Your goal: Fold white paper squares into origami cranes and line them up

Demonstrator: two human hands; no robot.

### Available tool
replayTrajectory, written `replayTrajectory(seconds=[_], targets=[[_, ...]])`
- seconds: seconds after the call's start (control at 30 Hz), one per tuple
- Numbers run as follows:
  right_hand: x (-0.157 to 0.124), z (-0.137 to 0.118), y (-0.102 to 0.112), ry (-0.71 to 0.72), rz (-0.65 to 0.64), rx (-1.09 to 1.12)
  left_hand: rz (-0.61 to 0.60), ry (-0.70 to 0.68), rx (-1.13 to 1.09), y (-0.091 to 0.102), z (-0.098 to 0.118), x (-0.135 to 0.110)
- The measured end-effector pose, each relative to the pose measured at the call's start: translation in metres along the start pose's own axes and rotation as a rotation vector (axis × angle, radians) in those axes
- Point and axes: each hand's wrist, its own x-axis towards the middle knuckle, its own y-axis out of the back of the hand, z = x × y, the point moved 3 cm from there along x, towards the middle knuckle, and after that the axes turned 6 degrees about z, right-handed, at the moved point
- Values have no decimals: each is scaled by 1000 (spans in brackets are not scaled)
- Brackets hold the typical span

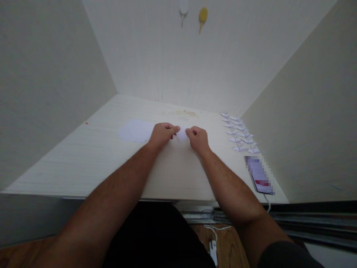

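Holding a small white paper (182, 134) between the two hands, head view, mid-surface on the pale tabletop (178, 175). Left hand (164, 134) pinched, thumb against fingers, at the paper's left side; right hand (198, 138) curled, thumb and forefinger closed on its right side. Paper is partly hidden and blurred: can't tell its fold state or whether it rests on the surface. Flat white sheets (135, 130) just beside the left hand. Folded paper shapes (242, 133) in rows to the right, well apart from the right hand; phone (259, 175) nearer the body, cable (268, 204) at its near end. Handling, my judgement: keep both pinches light and level, line up edges before pressing, brace paper on the tabletop, crease from the middle outward; pulling unevenly could skew or tear it.
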Motion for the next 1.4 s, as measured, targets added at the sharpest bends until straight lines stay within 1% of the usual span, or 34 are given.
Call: replayTrajectory(seconds=[0.07, 0.13, 0.17, 0.23, 0.3, 0.37, 0.47, 0.6, 0.67, 0.8, 0.9, 1.0, 1.1, 1.17, 1.27, 1.33, 1.4], targets=[[3, 6, 3, -74, 50, 78, 9, 22, -87, 2, -3, 3], [5, 10, 2, -157, 24, 206, -13, 77, -215, 2, -4, 3], [5, 11, 0, -201, -16, 277, -48, 111, -288, 0, -4, 2], [3, 12, -4, -280, -101, 392, -160, 171, -423, -4, -2, -1], [0, 11, -8, -333, -152, 456, -264, 196, -518, -7, 1, -5], [-3, 10, -10, -365, -172, 485, -306, 188, -574, -9, 4, -7], [-5, 8, -12, -405, -191, 523, -306, 169, -611, -8, 4, -7], [-5, 7, -12, -424, -243, 598, -322, 140, -578, -7, 3, -8], [-6, 6, -12, -416, -260, 603, -313, 97, -509, -8, 4, -9], [-7, 7, -15, -399, -280, 538, -290, -29, -314, -11, 6, -11], [-7, 9, -16, -362, -261, 468, -283, -75, -260, -12, 7, -12], [-7, 8, -16, -276, -249, 375, -231, -86, -260, -11, 8, -11], [-7, 3, -12, -161, -215, 229, -177, -72, -215, -9, 8, -10], [-9, -3, -9, -75, -181, 152, -116, -69, -157, -6, 7, -8], [-12, -11, -7, 45, -185, 81, -9, -101, -45, -2, 7, -6], [-12, -13, -6, 89, -178, 19, 25, -124, 23, 0, 7, -4], [-11, -12, -5, 88, -137, -25, 26, -136, 61, -1, 8, -5]])
